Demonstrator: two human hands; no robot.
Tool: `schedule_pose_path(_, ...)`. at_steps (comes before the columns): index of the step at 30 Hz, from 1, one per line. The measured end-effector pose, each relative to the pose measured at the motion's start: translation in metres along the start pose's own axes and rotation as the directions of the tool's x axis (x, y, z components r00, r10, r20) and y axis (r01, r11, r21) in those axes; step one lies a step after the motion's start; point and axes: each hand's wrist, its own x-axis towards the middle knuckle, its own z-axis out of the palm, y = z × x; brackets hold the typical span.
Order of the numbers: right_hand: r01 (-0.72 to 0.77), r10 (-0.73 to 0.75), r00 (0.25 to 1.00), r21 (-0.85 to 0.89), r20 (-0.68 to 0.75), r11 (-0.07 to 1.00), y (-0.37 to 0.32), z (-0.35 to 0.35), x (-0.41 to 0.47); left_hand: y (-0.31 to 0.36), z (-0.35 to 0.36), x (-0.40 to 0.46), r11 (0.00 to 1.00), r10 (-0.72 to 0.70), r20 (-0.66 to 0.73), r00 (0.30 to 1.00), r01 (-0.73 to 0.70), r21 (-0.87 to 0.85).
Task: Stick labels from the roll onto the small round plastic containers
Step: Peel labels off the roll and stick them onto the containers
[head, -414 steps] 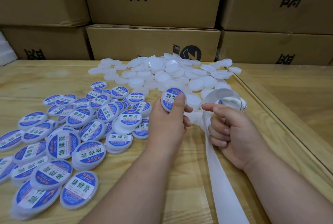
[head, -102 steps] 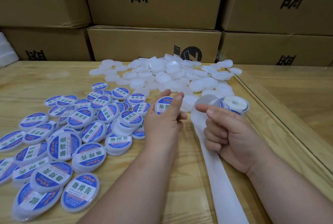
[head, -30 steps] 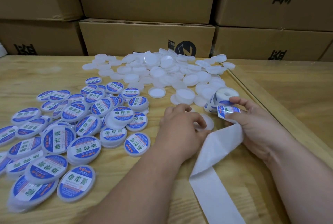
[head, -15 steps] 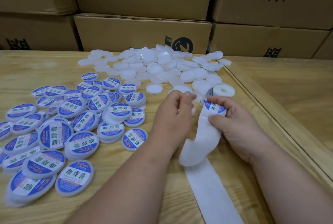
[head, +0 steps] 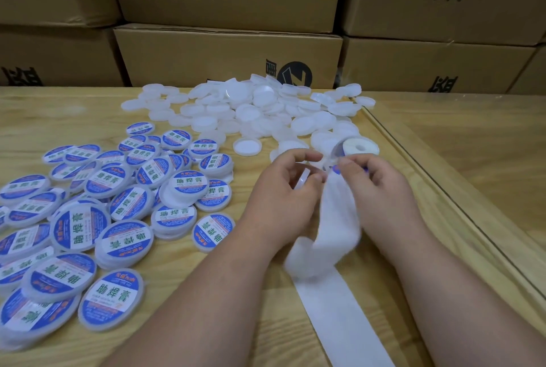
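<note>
Along the far edge of the wooden tabletop (head: 443, 160) I see stacked cardboard boxes (head: 227, 53) printed with black characters. In front of them lies a loose heap of plain white containers (head: 251, 109), and one of these (head: 247, 146) sits apart at the near edge of the heap, open side up. To my left spreads a crowd of labelled containers (head: 124, 204), blue and white on top, many overlapping; the nearest of them to my wrist (head: 213, 232) lies just beside the left forearm.

The label roll (head: 359, 148) rests on the tabletop at the near right edge of the white heap, just beyond my right hand. From it a white backing strip (head: 334, 301) runs down between my hands, folds over once, and trails off the bottom of the view; it covers the wood between my forearms.

My left hand (head: 283, 189) is raised, palm inward, its fingers curled around a small white container (head: 302, 182), only the rim of which shows. My right hand (head: 381, 183) faces it, thumb and forefinger pinching a blue-edged label (head: 335, 169) at the top of the strip, with the other fingers curled beneath. The two hands' fingertips nearly meet. Motion blur softens the strip, so I cannot tell whether the label is free of it.
</note>
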Motion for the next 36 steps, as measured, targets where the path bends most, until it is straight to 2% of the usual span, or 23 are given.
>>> schedule_pose_path(2,-0.029,0.024,0.998,-0.089,-0.061,0.996,-0.001,-0.007,0.003,0.0,0.001,-0.002,0.999,0.045,0.051,0.998,-0.044,-0.003)
schedule_pose_path(5,-0.071,0.054,0.995,-0.223,-0.079,0.972,0.0,-0.014,0.005,-0.001,0.001,-0.003,0.998,0.061,0.081,0.995,-0.063,0.022)
schedule_pose_path(9,-0.1,0.086,0.995,-0.505,-0.049,0.857,-0.003,-0.014,0.002,-0.004,0.001,0.001,0.999,0.032,-0.001,0.999,-0.032,-0.023)
schedule_pose_path(14,-0.063,0.075,0.997,-0.654,-0.009,0.754,-0.001,-0.016,0.002,-0.004,-0.001,0.003,0.998,0.003,-0.059,0.998,-0.007,-0.062)
schedule_pose_path(21,-0.007,0.043,0.996,-0.432,0.073,0.902,0.0,-0.015,0.002,-0.003,0.003,0.0,0.999,-0.043,0.023,0.999,0.043,0.013)
schedule_pose_path(23,-0.085,0.093,0.995,-0.225,0.025,0.971,-0.001,-0.015,0.003,-0.001,0.003,-0.001,0.997,-0.07,0.023,0.997,0.07,0.025)
schedule_pose_path(25,-0.223,0.223,0.975,0.014,-0.017,0.975,-0.005,-0.014,0.005,0.001,0.003,-0.001,0.996,-0.09,0.019,0.996,0.089,0.021)
schedule_pose_path(27,-0.369,0.37,0.928,0.267,0.049,0.89,-0.009,-0.012,0.006,0.002,0.002,0.0,0.994,-0.104,0.027,0.994,0.104,0.017)
schedule_pose_path(29,-0.493,0.442,0.868,0.495,0.225,0.716,-0.011,-0.011,0.006,0.003,0.001,0.0,0.994,-0.107,0.057,0.993,0.105,0.034)
schedule_pose_path(30,-0.54,0.444,0.841,0.55,0.31,0.638,-0.012,-0.011,0.006,0.003,0.001,0.0,0.995,-0.103,0.074,0.992,0.102,0.023)
schedule_pose_path(33,-0.637,0.366,0.764,0.536,0.531,0.554,-0.012,-0.01,0.005,0.004,0.0,0.0,0.991,-0.083,0.084,0.993,0.091,-0.095)
schedule_pose_path(36,-0.682,0.342,0.709,0.476,0.617,0.555,-0.014,-0.009,0.004,0.005,-0.003,-0.001,0.988,-0.034,0.046,0.998,0.041,-0.146)
